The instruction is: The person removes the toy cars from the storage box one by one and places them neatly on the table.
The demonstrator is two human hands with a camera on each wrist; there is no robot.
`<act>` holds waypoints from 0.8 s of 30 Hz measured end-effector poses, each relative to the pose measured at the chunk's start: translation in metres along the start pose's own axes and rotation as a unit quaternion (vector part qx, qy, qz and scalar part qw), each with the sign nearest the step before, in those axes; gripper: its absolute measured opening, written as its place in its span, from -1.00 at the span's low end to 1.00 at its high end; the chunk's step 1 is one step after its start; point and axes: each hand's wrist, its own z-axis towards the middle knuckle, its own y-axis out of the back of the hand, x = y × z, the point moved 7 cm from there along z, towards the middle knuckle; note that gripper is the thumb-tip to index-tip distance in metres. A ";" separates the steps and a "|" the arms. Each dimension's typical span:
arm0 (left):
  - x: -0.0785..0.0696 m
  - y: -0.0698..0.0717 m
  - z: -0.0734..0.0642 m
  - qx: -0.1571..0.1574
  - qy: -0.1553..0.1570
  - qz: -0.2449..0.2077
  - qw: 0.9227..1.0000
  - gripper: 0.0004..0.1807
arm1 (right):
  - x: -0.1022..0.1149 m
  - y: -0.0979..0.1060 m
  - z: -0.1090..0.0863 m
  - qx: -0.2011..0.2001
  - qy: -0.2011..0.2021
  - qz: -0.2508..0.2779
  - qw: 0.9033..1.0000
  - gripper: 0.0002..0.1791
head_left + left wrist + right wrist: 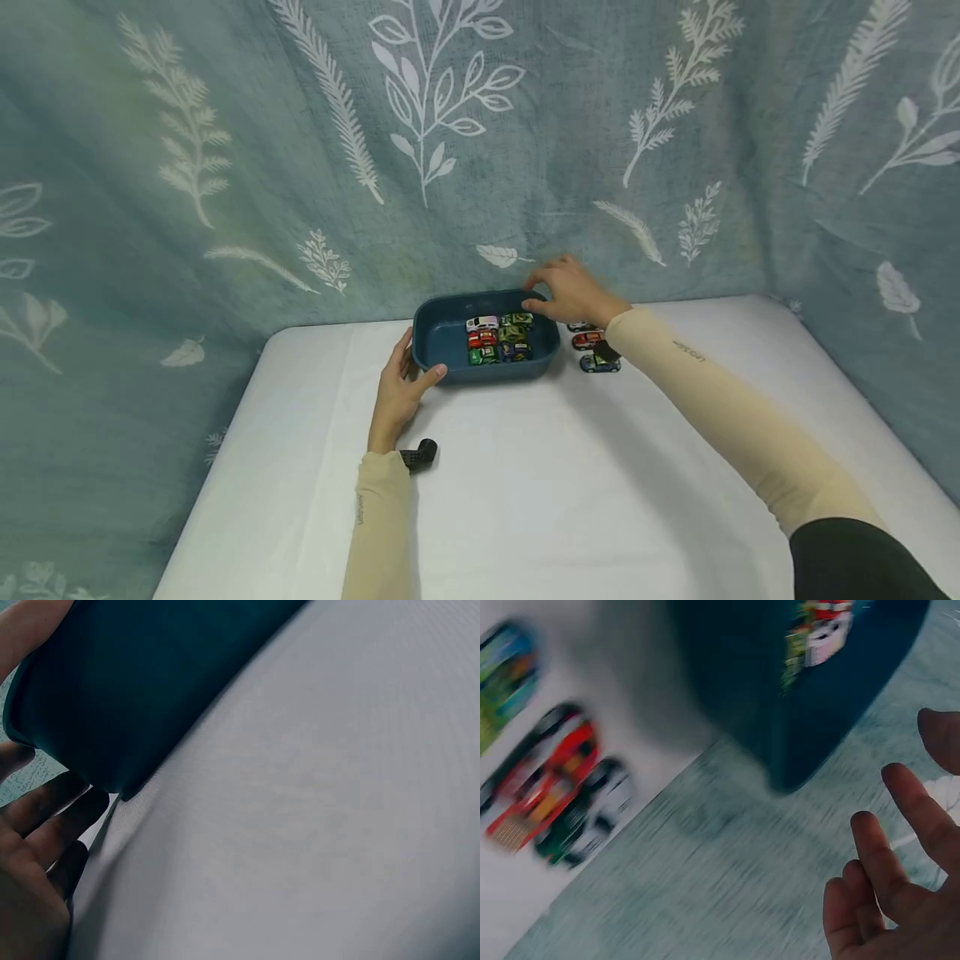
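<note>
A dark blue rectangular bin (450, 375) sits on the white table with several small toy cars (512, 334) in two rows inside, among them a white one (482, 322) and a red one (482, 338). My left hand (397, 396) holds the bin at its left front corner, thumb along the front wall and fingers at the end wall. Over the bin's right rear rim is my right hand (573, 293), its fingers spread and nothing between them in the right wrist view. Right of the bin, a red car (587, 340) and a blue car (595, 364) lie beneath the right forearm.
Another car (579, 327) lies behind the red one, partly hidden by the right hand. A green leaf-patterned cloth (420, 250) hangs right behind the table's back edge. White table surface (525, 500) stretches in front of the bin.
</note>
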 end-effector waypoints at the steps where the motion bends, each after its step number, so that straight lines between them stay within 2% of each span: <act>1: 0.001 0.000 -0.001 0.001 0.002 0.000 1.000 0.05 | 0.003 -0.002 0.005 0.005 0.002 0.005 1.000 -0.57; 6: 0.004 0.001 -0.001 -0.007 0.004 0.002 1.000 0.04 | 0.013 -0.015 0.026 0.025 0.014 0.022 0.999 -0.59; 10: 0.004 0.001 0.001 -0.006 -0.001 0.001 1.000 0.05 | 0.019 -0.025 0.041 0.037 0.022 0.005 0.999 -0.59; 17: 0.004 -0.004 0.003 0.000 -0.010 -0.007 1.000 0.07 | 0.029 -0.040 0.054 0.052 0.009 -0.029 0.998 -0.56; 24: 0.003 0.002 0.003 -0.003 -0.013 -0.001 1.000 0.06 | 0.034 -0.053 0.063 0.070 -0.005 -0.033 0.997 -0.60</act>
